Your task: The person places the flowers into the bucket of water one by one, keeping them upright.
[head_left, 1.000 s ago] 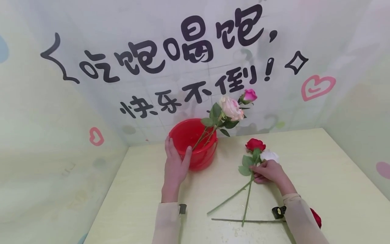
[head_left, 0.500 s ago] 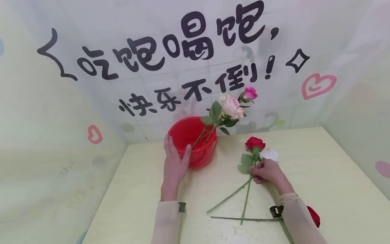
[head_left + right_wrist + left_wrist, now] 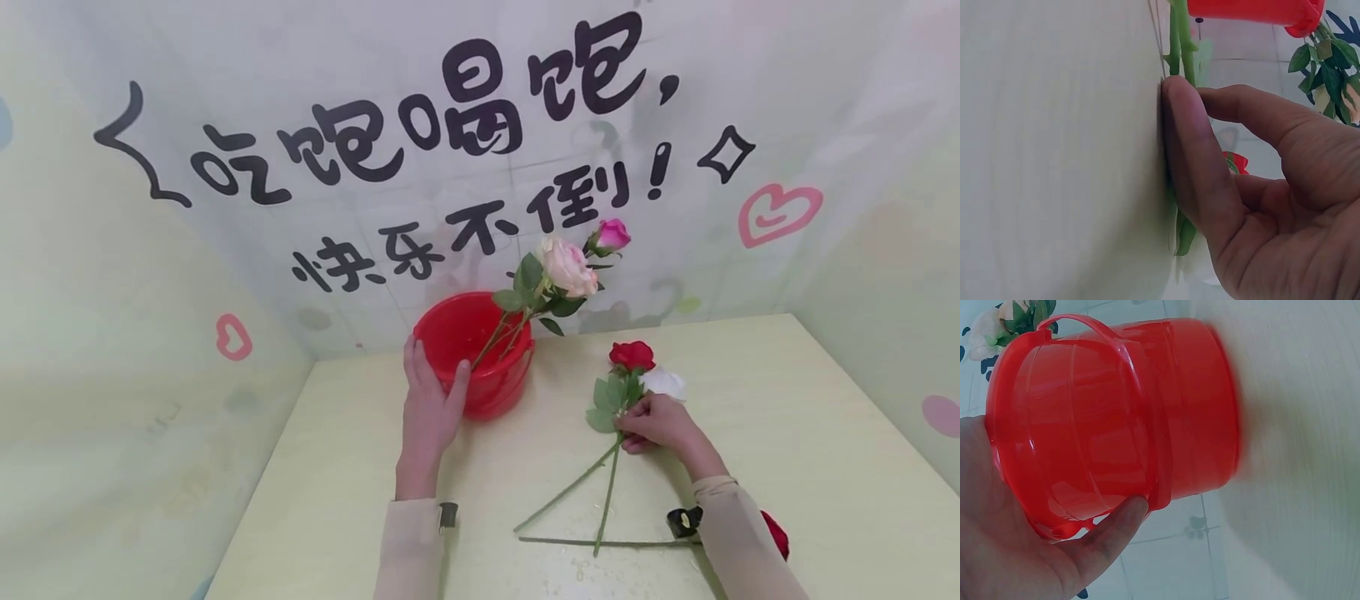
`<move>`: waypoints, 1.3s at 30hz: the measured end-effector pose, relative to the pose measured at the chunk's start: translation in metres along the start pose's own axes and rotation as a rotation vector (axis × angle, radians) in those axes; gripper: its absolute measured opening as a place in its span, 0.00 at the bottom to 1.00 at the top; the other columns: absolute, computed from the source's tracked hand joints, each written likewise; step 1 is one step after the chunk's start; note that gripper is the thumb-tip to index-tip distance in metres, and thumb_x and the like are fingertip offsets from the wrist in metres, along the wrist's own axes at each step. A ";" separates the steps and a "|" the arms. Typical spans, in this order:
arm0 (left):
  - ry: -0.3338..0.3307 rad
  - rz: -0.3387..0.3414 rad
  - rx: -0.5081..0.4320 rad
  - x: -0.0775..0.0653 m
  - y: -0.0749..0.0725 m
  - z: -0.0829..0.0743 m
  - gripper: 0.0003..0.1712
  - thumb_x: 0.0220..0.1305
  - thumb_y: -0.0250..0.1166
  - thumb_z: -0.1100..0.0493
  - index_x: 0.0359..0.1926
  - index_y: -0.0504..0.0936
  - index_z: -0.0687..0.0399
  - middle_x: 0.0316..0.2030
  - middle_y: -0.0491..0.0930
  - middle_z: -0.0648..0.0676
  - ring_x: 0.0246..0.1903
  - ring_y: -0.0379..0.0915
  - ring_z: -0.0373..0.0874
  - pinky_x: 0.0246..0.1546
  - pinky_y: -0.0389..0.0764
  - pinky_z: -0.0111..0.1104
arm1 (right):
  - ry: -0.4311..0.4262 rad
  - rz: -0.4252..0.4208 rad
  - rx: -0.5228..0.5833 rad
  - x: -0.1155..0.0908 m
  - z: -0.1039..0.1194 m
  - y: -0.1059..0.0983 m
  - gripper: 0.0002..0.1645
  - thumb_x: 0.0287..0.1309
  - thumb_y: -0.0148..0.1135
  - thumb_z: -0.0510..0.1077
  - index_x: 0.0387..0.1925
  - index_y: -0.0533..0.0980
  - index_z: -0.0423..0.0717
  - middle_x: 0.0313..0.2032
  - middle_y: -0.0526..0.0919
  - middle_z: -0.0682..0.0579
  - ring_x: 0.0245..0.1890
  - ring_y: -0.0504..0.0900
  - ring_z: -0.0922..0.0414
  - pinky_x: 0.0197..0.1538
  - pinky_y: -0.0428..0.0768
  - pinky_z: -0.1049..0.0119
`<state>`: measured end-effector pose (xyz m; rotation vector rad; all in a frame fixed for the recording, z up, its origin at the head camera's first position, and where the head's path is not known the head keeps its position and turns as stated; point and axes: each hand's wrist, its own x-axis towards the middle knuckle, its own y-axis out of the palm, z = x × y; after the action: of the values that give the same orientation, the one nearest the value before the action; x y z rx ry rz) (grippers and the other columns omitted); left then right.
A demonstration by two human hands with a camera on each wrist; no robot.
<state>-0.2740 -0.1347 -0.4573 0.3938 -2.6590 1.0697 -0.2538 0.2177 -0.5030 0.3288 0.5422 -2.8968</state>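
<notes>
My left hand (image 3: pixel 431 404) holds the near-left side of a red plastic bucket (image 3: pixel 497 393), thumb at the rim and fingers along the outside wall. Two artificial flowers lean over the bucket's right rim: a pale pink rose (image 3: pixel 567 268) and a magenta rosebud (image 3: pixel 612 236). To the right, my right hand (image 3: pixel 662 423) pinches the green stem (image 3: pixel 1183 37) of a red rose (image 3: pixel 632 356) low over the table, just below its leaves. A white rose (image 3: pixel 664 383) lies right beside it, partly behind the hand. Their two stems cross under my fingertips.
Another red rose (image 3: pixel 776 535) lies under my right forearm, its long stem (image 3: pixel 600 542) running left across the front of the table (image 3: pixel 360 467). The printed back wall (image 3: pixel 375 208) stands close behind the bucket.
The red rose at my right hand has turned slightly to the right, and the lower end of the slanting stem has shifted a little. My left hand keeps its hold on the bucket.
</notes>
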 end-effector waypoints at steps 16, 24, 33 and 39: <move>-0.002 0.003 0.005 -0.002 0.001 0.002 0.59 0.69 0.70 0.41 0.85 0.40 0.48 0.81 0.49 0.54 0.68 0.70 0.60 0.53 0.86 0.55 | -0.104 -0.108 -0.247 -0.003 0.005 0.018 0.14 0.58 0.73 0.33 0.24 0.75 0.38 0.19 0.82 0.48 0.18 0.84 0.57 0.25 0.87 0.63; -0.014 0.003 0.005 -0.001 0.002 0.001 0.60 0.69 0.70 0.41 0.85 0.40 0.47 0.81 0.50 0.54 0.68 0.70 0.60 0.53 0.86 0.55 | -0.129 -0.131 -0.245 -0.003 0.012 0.010 0.10 0.58 0.71 0.34 0.36 0.78 0.30 0.24 0.84 0.47 0.22 0.86 0.55 0.29 0.85 0.63; 0.017 -0.005 0.007 0.002 0.001 0.000 0.59 0.70 0.69 0.41 0.85 0.41 0.48 0.82 0.48 0.53 0.67 0.71 0.59 0.54 0.86 0.55 | -0.135 -0.121 -0.193 -0.001 0.015 0.004 0.13 0.59 0.70 0.33 0.41 0.76 0.29 0.30 0.83 0.43 0.26 0.84 0.57 0.32 0.87 0.63; 0.018 0.000 0.005 0.000 0.001 0.002 0.59 0.69 0.70 0.41 0.85 0.40 0.48 0.81 0.48 0.55 0.68 0.70 0.60 0.53 0.85 0.56 | -0.116 -0.080 -0.103 -0.004 0.014 -0.001 0.15 0.62 0.69 0.34 0.45 0.79 0.24 0.31 0.85 0.44 0.28 0.86 0.57 0.35 0.88 0.64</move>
<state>-0.2745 -0.1355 -0.4590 0.3833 -2.6410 1.0750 -0.2530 0.2135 -0.4896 0.1262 0.6970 -2.9271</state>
